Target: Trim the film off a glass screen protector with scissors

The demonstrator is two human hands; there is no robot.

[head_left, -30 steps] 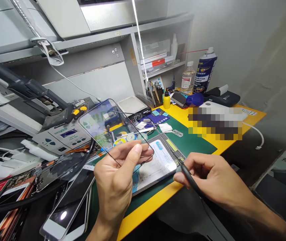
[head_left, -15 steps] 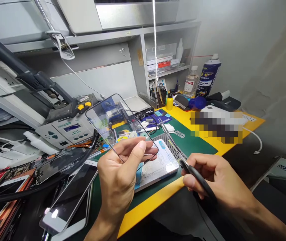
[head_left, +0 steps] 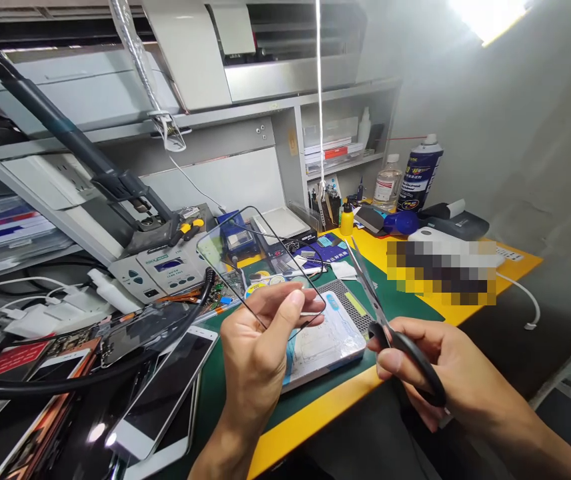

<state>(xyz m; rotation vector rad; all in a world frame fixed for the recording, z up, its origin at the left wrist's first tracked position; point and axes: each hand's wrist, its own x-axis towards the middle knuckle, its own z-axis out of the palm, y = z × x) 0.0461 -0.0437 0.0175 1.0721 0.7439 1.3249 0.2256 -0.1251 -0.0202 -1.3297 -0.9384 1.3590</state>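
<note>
Clear rectangular panel with a thin black border point(head_left: 254, 261) is pinched at its lower end between the thumb and fingers of the left hand point(head_left: 258, 347), tilted, its far end reaching up beyond the fingertips. The right hand point(head_left: 448, 357) is closed around the black-handled metal scissors point(head_left: 376, 312), whose blades stand slightly parted and point up and away from its fingers, apart from the panel. Below and between the two hands' fingers, a flat white box with blue markings point(head_left: 328, 337) lies on the green mat point(head_left: 408, 290). A white-framed smartphone point(head_left: 168, 390) lies left of the left fingers.
</note>
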